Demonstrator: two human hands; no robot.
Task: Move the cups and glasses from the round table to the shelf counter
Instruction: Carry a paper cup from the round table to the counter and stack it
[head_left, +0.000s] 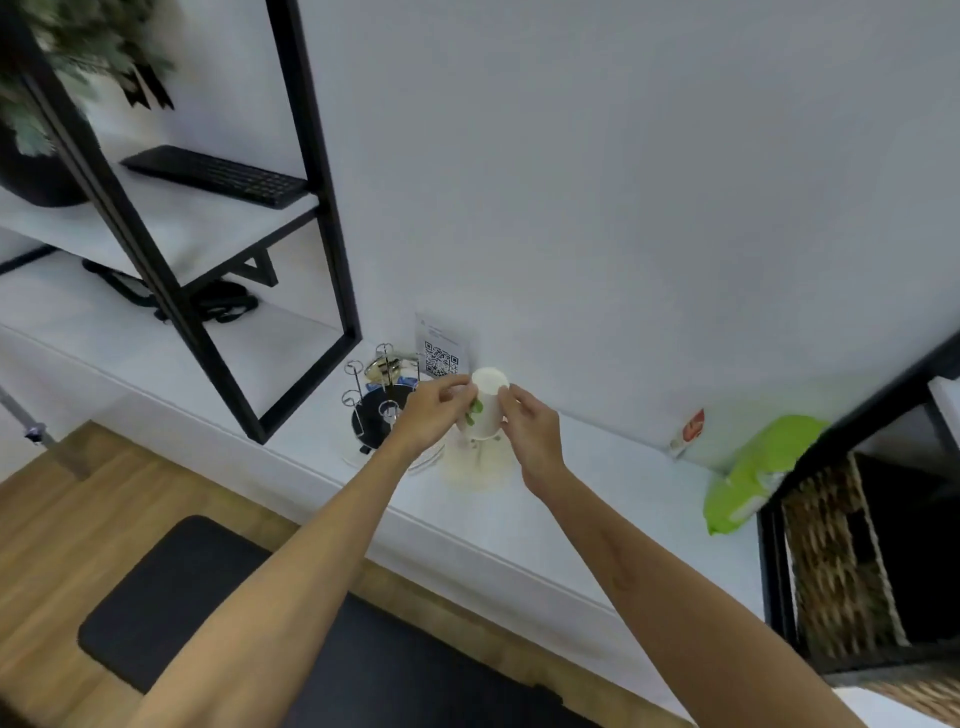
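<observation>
Above the white worktop (519, 519), near the wall, a white paper cup (485, 405) is hanging upside down between two hands. Its flat base is pointing up and slightly toward the wall, its open mouth is facing down, and its long axis is running close to upright with a small tilt. Green leaf-like printing is showing on its side; no words can be made out there. The left hand (434, 415) is pinching the cup's left side with curled fingers (457, 387), and the right hand (530, 423) is pinching its right side with fingers (511, 400) curled the same way. Directly beneath the cup, a second cream cup (480, 467) is standing on the worktop, blurred; whether the two are touching cannot be told.

Just left of the hands, a black wire cup rack (374, 405) with looped prongs is standing on the worktop. Behind it a small card with a QR code (441, 358) is leaning at the wall; its small print is too blurred to read. Further right, a small red and white packet (688, 434) is leaning against the wall, its lettering illegible, and a lime-green pouch (758, 473) is lying beside a black-framed unit holding a woven basket (831, 561). On the left, a black-framed shelf (311, 171) is carrying a black keyboard (218, 174) and a potted plant (57, 78).
</observation>
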